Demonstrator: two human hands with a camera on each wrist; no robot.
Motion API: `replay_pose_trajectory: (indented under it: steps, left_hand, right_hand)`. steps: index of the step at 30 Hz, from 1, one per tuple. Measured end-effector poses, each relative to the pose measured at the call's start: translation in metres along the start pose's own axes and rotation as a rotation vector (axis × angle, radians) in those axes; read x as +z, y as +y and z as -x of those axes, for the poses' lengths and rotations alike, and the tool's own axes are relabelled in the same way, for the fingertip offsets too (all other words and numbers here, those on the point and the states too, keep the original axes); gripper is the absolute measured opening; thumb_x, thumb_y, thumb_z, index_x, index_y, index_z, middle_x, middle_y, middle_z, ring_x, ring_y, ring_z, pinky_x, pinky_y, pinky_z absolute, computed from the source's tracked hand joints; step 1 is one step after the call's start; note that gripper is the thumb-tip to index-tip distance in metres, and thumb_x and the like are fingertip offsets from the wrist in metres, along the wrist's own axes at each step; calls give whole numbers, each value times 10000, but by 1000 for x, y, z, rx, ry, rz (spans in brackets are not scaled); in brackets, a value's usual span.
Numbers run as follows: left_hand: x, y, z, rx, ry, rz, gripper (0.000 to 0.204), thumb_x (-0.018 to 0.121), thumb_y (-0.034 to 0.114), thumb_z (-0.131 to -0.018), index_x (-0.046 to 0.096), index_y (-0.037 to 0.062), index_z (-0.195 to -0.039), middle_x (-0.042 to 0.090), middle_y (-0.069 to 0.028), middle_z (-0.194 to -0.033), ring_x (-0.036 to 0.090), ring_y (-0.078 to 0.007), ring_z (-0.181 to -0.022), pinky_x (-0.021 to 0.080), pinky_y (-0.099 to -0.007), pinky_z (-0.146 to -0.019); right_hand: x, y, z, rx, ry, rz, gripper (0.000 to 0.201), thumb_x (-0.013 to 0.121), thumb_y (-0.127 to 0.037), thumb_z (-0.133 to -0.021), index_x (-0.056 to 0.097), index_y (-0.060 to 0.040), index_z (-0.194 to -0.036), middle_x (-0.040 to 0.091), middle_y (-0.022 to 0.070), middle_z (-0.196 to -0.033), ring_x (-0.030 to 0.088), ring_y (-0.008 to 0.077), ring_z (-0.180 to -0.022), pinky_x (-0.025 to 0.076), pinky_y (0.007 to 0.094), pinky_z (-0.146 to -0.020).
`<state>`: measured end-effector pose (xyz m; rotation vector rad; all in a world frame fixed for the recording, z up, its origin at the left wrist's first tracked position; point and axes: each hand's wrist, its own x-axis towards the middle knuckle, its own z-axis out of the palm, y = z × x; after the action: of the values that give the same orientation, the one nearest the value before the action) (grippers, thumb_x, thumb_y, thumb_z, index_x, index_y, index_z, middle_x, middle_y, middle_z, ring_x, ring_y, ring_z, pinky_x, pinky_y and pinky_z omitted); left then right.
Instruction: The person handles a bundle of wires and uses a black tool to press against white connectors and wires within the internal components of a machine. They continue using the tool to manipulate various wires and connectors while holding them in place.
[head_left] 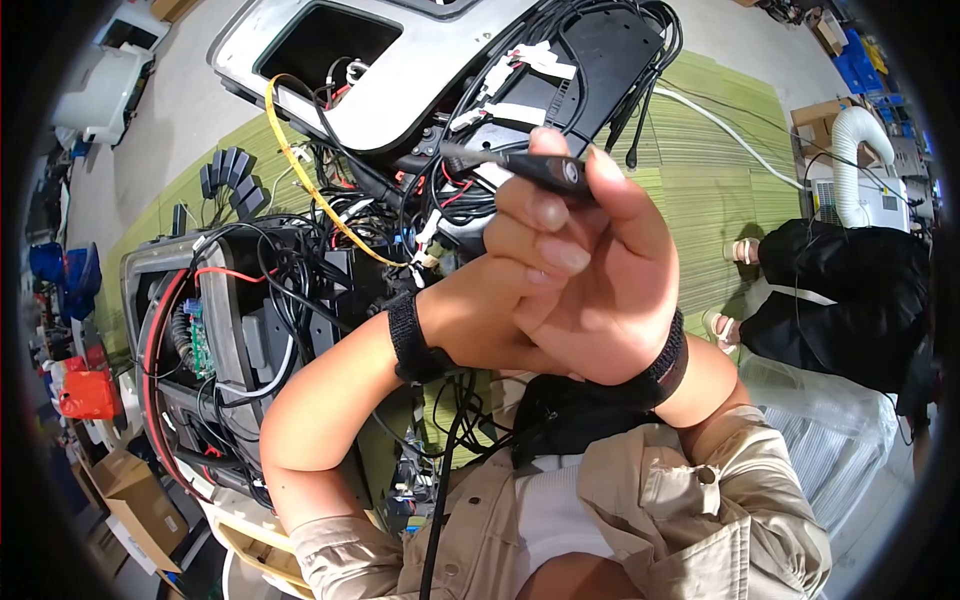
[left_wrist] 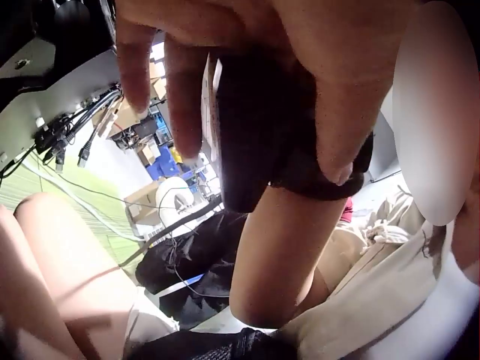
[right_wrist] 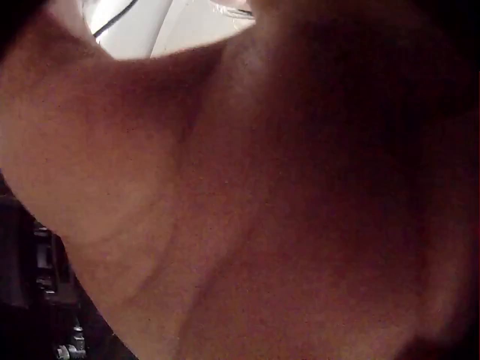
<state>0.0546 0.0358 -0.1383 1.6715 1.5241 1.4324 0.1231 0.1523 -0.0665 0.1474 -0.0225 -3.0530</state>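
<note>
Raised in the middle of the head view, my right hand [head_left: 610, 270] pinches a black-handled tool [head_left: 548, 172] between thumb and fingers. A round light logo marks its handle, and its slim metal tip points left, blurred. My left hand [head_left: 470, 315] crosses behind the right one, its fingers hidden there in the head view. In the left wrist view its thumb and fingers straddle a black wrist unit [left_wrist: 255, 142] strapped on the right forearm [left_wrist: 281, 247], with the thumb against the unit's strap. Skin of the right hand [right_wrist: 225, 187] fills most of the right wrist view, which hides the tool.
A grey-white machine shell [head_left: 420, 85] with bundled black cables lies ahead. An opened housing [head_left: 185, 330] with a green circuit board stands at left, and a yellow cable [head_left: 300, 175] arches between them. At right are another person's dark-clothed legs [head_left: 840, 290] and a white hose [head_left: 850, 150].
</note>
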Motion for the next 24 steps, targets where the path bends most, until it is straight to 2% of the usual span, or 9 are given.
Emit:
replay_pose_trajectory:
  steps: [4,7,11,15,18,20,21,22,24]
  left_hand:
    - [-10,10,-12,6,-51,-72,528,799,325,-719,602,18,-1101,611,-162,-1094,593,-319,-995,494,-369,-822]
    - [-14,7,-16,-123,-162,143,482,764,332,-734,620,5,-1058,654,-182,-934,630,-338,-875,498,-395,-783]
    - [-18,11,-19,-273,-315,106,466,754,336,-743,631,-2,-1039,657,-190,-946,633,-339,-867,500,-393,-773]
    - [-14,11,-16,-212,-212,180,465,746,333,-761,637,-11,-1054,660,-186,-997,635,-320,-928,493,-380,-826]
    - [-13,13,-16,-194,-155,218,473,743,334,-774,635,-16,-1073,658,-180,-1030,626,-306,-985,481,-368,-875]
    - [-11,15,-17,-217,-66,284,471,735,339,-790,629,-17,-1079,651,-181,-1048,622,-302,-994,479,-365,-873]
    - [-14,16,-17,-216,-66,284,471,735,339,-790,629,-17,-1079,651,-181,-1048,622,-302,-994,479,-365,-873]
    - [-18,17,-18,-320,-212,261,551,759,310,-786,558,-36,-1164,616,-171,-1120,579,-276,-1073,454,-365,-928]
    - [-19,18,-18,-424,-360,236,647,782,282,-781,486,-55,-1248,580,-161,-1192,536,-250,-1152,429,-366,-983]
  right_hand:
    - [-6,-6,-7,-134,-25,88,333,439,-292,-1003,516,-109,-1270,514,67,-970,475,142,-783,425,291,-713]
    - [-15,-11,-10,-291,24,419,360,452,-268,-1001,447,-72,-1302,532,107,-999,525,182,-846,457,315,-777]
    - [-18,-14,-10,-456,46,796,360,514,-207,-975,437,-26,-1276,575,148,-959,576,199,-826,497,351,-823]
    - [-19,-9,-10,-437,-116,1226,324,549,-161,-966,482,6,-1236,600,123,-1012,603,147,-858,517,301,-803]
    - [-18,-8,-11,-455,-55,1313,263,594,-82,-926,570,-23,-1181,610,56,-1010,591,118,-936,480,255,-812]
    - [-22,-17,-15,-467,-29,1406,279,622,-35,-880,596,-24,-1158,611,81,-985,590,180,-941,474,289,-798]
    - [-26,-23,-18,-591,-161,1684,297,633,-20,-854,599,-24,-1149,606,96,-967,585,215,-934,470,305,-793]
    - [-29,-26,-18,-716,-303,1957,316,644,-4,-829,603,-24,-1141,602,112,-950,581,250,-926,466,321,-787]
    - [-33,-26,-15,-673,-251,1953,347,648,24,-793,605,-29,-1133,593,119,-924,581,273,-883,471,325,-758]
